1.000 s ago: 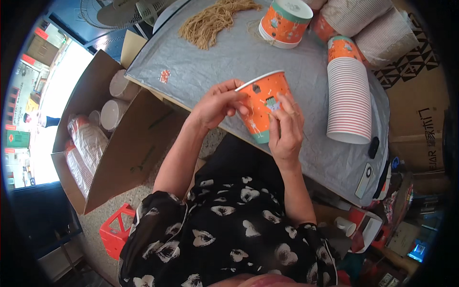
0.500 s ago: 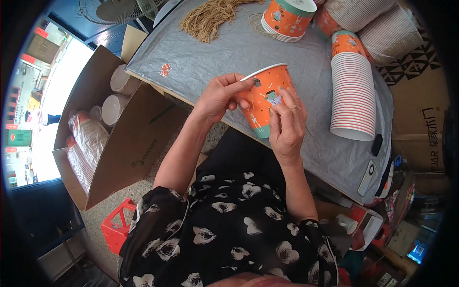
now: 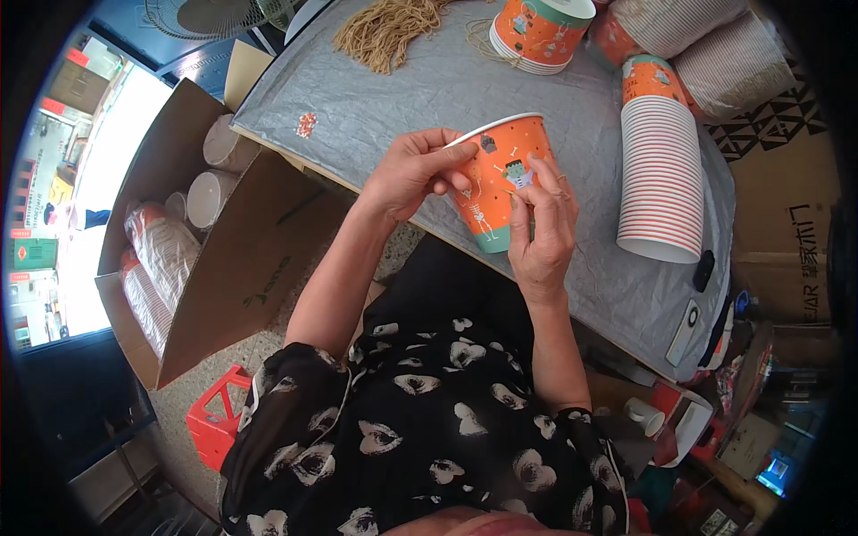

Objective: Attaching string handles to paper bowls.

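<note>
An orange paper bucket (image 3: 500,147) with a white rim, green base band and cartoon figures is tilted in front of me above the table's near edge. My left hand (image 3: 416,174) grips its rim side, the thumb outside and the other fingers partly hidden. At the bucket's right side, my right hand (image 3: 545,232) is closed, thumb and finger pinching what looks like the tip of a thin tan cord (image 3: 511,192) against the printed wall. Most of that cord is hidden by the fingers. A bundle of tan cords (image 3: 384,36) lies at the far side of the table.
Upside-down orange buckets (image 3: 536,36) with a cord stand at the back. A long nested stack (image 3: 660,170) lies at right, beside wrapped stacks (image 3: 733,62). Small orange-white bits (image 3: 307,125) lie on the grey table cover (image 3: 357,107). An open carton (image 3: 250,259) stands left, near a red stool (image 3: 214,420).
The bucket has turned slightly, so its printed figures sit a little further right and the skeleton shows more. My right hand has shifted slightly up and right with it.
</note>
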### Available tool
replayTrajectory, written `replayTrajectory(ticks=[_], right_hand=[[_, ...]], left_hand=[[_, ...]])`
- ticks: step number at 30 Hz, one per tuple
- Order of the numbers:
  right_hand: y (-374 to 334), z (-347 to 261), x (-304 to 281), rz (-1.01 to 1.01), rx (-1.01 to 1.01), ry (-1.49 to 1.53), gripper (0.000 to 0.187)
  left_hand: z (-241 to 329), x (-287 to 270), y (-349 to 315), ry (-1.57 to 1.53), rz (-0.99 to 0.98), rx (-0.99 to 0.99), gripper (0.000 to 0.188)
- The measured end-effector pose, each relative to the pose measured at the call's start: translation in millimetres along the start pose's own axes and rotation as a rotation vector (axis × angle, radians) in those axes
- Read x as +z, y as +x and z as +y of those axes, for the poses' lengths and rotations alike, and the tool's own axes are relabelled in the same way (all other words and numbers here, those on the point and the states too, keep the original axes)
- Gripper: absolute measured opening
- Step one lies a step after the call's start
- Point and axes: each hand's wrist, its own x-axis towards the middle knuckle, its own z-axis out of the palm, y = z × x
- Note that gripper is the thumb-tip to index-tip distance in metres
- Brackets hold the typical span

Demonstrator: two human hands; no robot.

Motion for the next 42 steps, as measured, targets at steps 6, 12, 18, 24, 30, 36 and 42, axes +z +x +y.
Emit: replayTrajectory(ticks=[6, 12, 18, 24, 30, 36, 42], right_hand=[[-0.1, 5.1, 4.4, 0.025, 0.023, 0.02, 0.011], [3.0, 8.1, -3.0, 0.054, 0.129, 0.092, 0.008], [1.2, 8.1, 0.5, 0.055, 0.098, 0.082, 0.008], [3.7, 5.2, 0.0, 0.049, 0.097, 0.065, 0.008], [3.1, 6.4, -1.0, 0.056, 0.121, 0.074, 0.008], [0.7, 5.3, 0.6, 0.063, 0.101, 0.067, 0.008], [-5.7, 10.6, -12.9, 0.055, 0.169, 0.124, 0.005]], left_hand=[[2.7, -6.2, -11.3, 0.201, 0.037, 0.073, 0.024], [1.6, -77.7, -9.9, 0.282, 0.227, 0.243, 0.026], [42.7, -211.4, 8.8, 0.653, 0.587, 0.371, 0.024], [51.0, -238.6, 8.0, 1.246, 0.638, 0.398, 0.023], [70.0, -198.1, -0.3, 1.58, 0.751, 0.223, 0.022], [32.0, -83.8, -4.1, 0.997, 0.47, 0.406, 0.033], [14.1, 10.1, -10.7, 0.583, -0.121, 0.198, 0.027]])
